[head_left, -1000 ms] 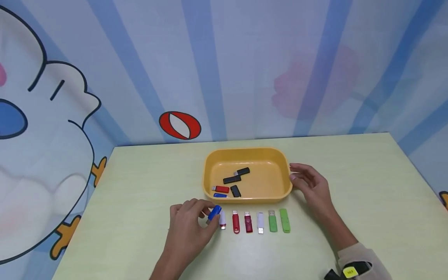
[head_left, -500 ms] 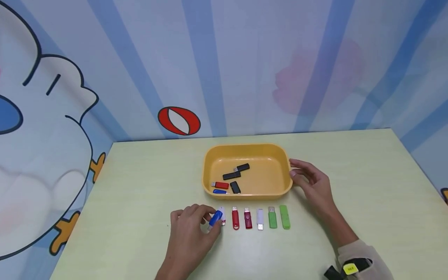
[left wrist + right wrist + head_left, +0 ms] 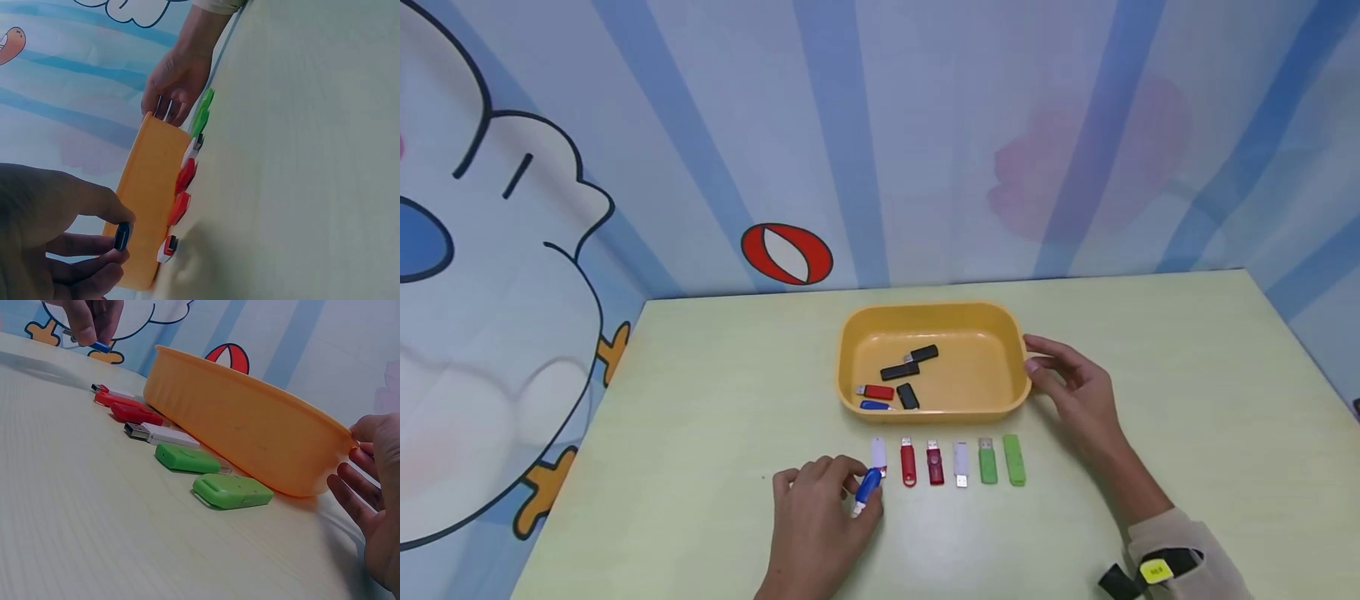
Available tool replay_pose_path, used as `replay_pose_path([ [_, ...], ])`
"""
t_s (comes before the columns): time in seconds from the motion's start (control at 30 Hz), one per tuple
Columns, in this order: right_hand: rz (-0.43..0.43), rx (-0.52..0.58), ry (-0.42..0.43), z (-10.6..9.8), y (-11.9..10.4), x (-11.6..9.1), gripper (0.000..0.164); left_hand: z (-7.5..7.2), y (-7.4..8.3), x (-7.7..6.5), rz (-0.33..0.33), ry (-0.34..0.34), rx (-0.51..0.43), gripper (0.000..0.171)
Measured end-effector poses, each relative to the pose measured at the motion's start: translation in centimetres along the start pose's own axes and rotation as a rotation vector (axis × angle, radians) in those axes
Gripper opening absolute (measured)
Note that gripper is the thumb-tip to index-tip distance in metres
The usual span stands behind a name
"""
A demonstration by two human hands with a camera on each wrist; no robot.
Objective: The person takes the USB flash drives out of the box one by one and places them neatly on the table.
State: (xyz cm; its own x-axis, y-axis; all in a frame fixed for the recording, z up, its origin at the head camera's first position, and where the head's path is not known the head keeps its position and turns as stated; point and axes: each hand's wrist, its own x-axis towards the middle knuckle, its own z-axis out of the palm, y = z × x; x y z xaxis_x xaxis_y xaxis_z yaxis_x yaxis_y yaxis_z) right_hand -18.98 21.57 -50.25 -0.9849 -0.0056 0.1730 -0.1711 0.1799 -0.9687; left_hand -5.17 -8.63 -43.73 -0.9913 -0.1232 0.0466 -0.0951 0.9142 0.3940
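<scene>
My left hand (image 3: 823,521) pinches a blue USB stick (image 3: 868,487) between thumb and index finger, its metal plug toward me, just above the table. Beside it, a white-and-red USB stick (image 3: 878,454) starts a row that runs right: a red one (image 3: 908,462), a dark red one (image 3: 935,463), a white one (image 3: 961,465), a green one (image 3: 987,461) and a light green one (image 3: 1014,460). My right hand (image 3: 1078,400) holds the right end of the yellow tray (image 3: 250,425), thumb at the rim and fingers curled beneath it.
Inside the tray lie several black USB sticks (image 3: 900,371), a red USB stick (image 3: 877,392) and a blue one (image 3: 875,406). Behind the pale table (image 3: 700,400) rises a wall (image 3: 925,150) with cartoon prints.
My left hand, with the blue USB stick, has moved slightly toward me, and the stick has turned so its plug shows. More of the white-and-red stick is visible. My right hand stays at the tray.
</scene>
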Motion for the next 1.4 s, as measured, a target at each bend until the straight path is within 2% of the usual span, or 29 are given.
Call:
replay_pose_path([
  [0.4, -0.015, 0.025, -0.003, -0.2, -0.1, -0.1, 0.042, 1.1, 0.8, -0.9, -0.061, -0.010, 0.059, 0.025],
  [0.73, -0.003, 0.007, -0.004, -0.3, -0.2, 0.0, 0.042, 1.8, 0.9, -0.6, -0.101, -0.074, 0.060, 0.025],
  [1.07, 0.025, 0.007, -0.008, 0.1, 0.0, 0.0, 0.043, 2.0, 0.6, -0.6, -0.128, -0.108, 0.061, 0.026],
  [1.4, -0.004, 0.025, 0.000, -0.2, -0.1, 0.0, 0.042, 2.2, 0.6, -0.5, -0.136, -0.122, 0.053, 0.026],
])
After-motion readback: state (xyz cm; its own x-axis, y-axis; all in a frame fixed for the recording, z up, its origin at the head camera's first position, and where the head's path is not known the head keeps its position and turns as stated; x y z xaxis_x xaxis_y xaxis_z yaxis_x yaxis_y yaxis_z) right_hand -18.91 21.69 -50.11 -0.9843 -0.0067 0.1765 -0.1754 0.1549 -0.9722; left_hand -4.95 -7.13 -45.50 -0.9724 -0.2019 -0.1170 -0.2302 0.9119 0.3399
